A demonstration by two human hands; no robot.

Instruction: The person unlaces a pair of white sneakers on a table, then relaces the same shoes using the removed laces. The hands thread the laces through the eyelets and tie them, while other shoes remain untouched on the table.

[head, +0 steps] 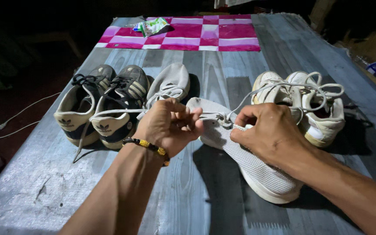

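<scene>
The fingertips of the left hand (168, 126) are pinched shut on a white lace (216, 116), with the thumb pressed against the curled fingers. The right hand (270, 132) is likewise closed, its thumb and forefinger gripping the same lace just beside the left, so the two hands almost meet over the knot. A beaded bracelet (149, 148) of black and yellow circles the left wrist.

The lace belongs to a white mesh shoe (257, 167) that lies near the middle of the table (188, 200), sole toward the near edge and tilted on its side under the right hand. Its knit upper is pale grey-white, with a cream sole rim showing at the lower end. One strand runs up from the knot toward the far right.

Crowding the hands, a second white mesh shoe (170, 82) sits just behind the left hand, partly hidden by it. To the left stand two dark sneakers (105, 102) with cream heels and striped sides, touching each other, their laces trailing loose toward the left edge. To the right, just behind the right hand, sits a pair of worn white sneakers (314, 109) with tangled laces.

At the far edge lies a pink and white checked cloth (205, 35) with a small green packet (153, 26) on its left corner. A white cable (18, 115) runs on the dark floor beyond the left edge.
</scene>
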